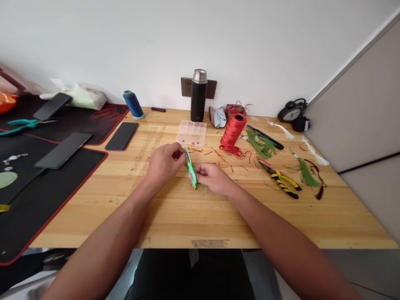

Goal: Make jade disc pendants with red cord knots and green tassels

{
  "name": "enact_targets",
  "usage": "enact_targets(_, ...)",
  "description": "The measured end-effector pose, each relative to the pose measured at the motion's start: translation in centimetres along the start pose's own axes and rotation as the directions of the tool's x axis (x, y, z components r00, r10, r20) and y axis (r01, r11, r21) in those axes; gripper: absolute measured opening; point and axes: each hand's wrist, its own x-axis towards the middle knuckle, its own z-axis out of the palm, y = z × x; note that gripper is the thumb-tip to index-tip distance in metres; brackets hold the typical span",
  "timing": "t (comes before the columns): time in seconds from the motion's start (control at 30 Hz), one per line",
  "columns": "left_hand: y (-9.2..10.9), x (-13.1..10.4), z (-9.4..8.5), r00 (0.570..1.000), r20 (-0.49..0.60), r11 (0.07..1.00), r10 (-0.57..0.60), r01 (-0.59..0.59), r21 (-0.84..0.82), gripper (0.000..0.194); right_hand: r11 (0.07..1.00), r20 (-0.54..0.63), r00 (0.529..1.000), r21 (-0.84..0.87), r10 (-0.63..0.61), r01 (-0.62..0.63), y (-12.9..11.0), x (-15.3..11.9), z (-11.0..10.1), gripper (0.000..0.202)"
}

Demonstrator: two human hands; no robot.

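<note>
My right hand (211, 177) is closed around a pair of mint-green thread snips (191, 170), their blades pointing away from me, up beside my left fingertips. My left hand (165, 161) pinches what looks like a thin dark thread at the blades; its ends are hard to make out. Green tassel strands (200, 185) show partly under my right hand, mostly hidden by it. Just beyond both hands, a clear compartment box (192, 132) holds several purple beads. Red thread scraps (220, 154) lie scattered to the right of the snips.
At the right are a red thread spool (233, 131), green tassels (261, 143), a utility knife (265, 136), yellow-black pliers (279, 180) and an alarm clock (290, 113). A black flask (199, 98) stands at the back. Leftward are a phone (121, 136) and blue spool (133, 105).
</note>
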Motion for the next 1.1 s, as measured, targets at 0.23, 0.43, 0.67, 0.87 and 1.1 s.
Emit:
enact_targets(0.23,0.2,0.0,-0.1,1.000,-0.019,1.000,-0.017,0.016,-0.024,0.010,1.000,-0.030,0.999,0.020,-0.019,0.019,-0.1,0.0,0.3,0.045)
enact_targets(0.43,0.1,0.0,-0.2,0.992,-0.039,0.981,-0.118,0.111,-0.158,0.009,0.997,-0.032,0.999,0.072,-0.014,0.016,-0.7,-0.3,0.4,0.045)
enact_targets(0.67,0.5,0.0,-0.4,0.996,-0.043,0.991,-0.074,0.069,-0.118,0.009,0.998,-0.006,1.000,0.066,-0.016,0.016,-1.1,-0.5,0.4,0.046)
enact_targets(0.87,0.6,0.0,-0.5,0.999,-0.038,0.998,-0.025,0.022,-0.063,0.008,0.998,0.022,0.999,0.065,-0.027,0.025,-1.2,-0.6,0.3,0.046)
enact_targets(1.1,0.2,-0.1,-0.6,0.993,-0.047,0.988,0.111,-0.105,0.109,0.010,0.998,0.030,0.999,0.052,-0.027,0.026,-1.3,-0.6,0.3,0.045)
